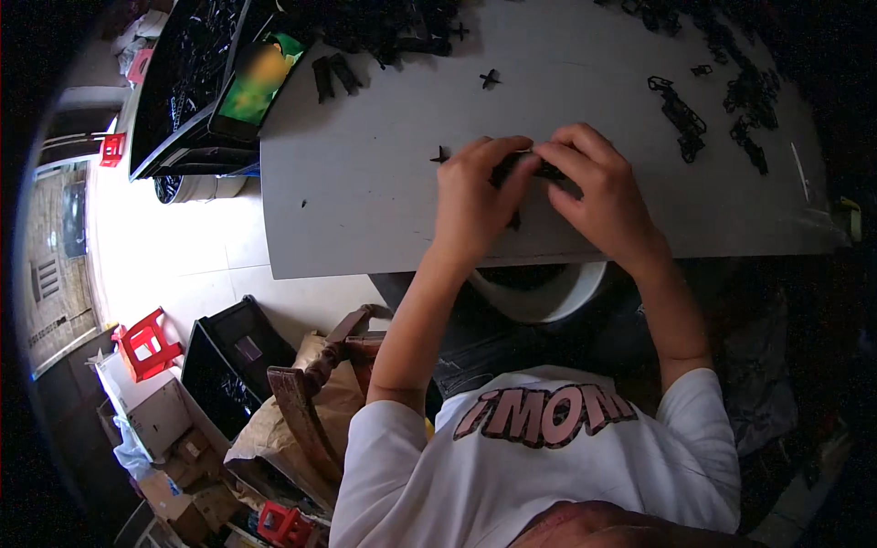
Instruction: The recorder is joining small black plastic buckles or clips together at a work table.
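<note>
Together, my left hand point(477, 187) and right hand point(603, 187) pinch a small black part point(551, 172) between their fingers, over the grey table point(365, 210). Just beside my left lies a black cross-shaped piece point(440, 155); black frames point(678, 119) lie farther right, a black crate point(187, 151) left.

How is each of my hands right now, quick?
Left hand: closed, holding a black part.
Right hand: closed, holding a black part too; can't tell whether it's the same one.
</note>
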Demonstrator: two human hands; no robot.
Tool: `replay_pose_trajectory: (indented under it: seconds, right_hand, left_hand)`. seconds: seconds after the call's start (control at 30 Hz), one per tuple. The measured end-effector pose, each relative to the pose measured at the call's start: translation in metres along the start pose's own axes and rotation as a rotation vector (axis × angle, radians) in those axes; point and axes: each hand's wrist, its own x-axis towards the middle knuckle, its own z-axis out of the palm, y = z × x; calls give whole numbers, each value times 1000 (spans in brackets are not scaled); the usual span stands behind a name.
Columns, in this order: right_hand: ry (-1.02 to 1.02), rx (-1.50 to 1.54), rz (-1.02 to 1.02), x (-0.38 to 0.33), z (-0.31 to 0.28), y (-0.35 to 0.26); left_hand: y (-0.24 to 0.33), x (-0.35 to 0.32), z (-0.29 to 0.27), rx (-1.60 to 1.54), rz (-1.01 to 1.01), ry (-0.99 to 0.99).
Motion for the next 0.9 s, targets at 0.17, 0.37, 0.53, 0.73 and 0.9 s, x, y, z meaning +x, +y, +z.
replay_pose_trajectory:
  seconds: [0.17, 0.37, 0.53, 0.73, 0.9]
  right_hand:
    - [48, 92, 1, 0, -5, -6]
    - [-220, 512, 375, -12, -9, 17]
    - [-206, 704, 359, -22, -11, 13]
    - [-183, 863, 494, -32, -14, 24]
    - [-10, 317, 388, -54, -7, 26]
  left_hand:
    - [-5, -2, 0, -282, -16, -109]
    - [7, -5, -14, -355, 31, -184]
    - [4, -8, -12, -380, 0, -164]
    - [-6, 12, -21, -268, 94, -228]
    - [-48, 69, -27, 35, 222, -133]
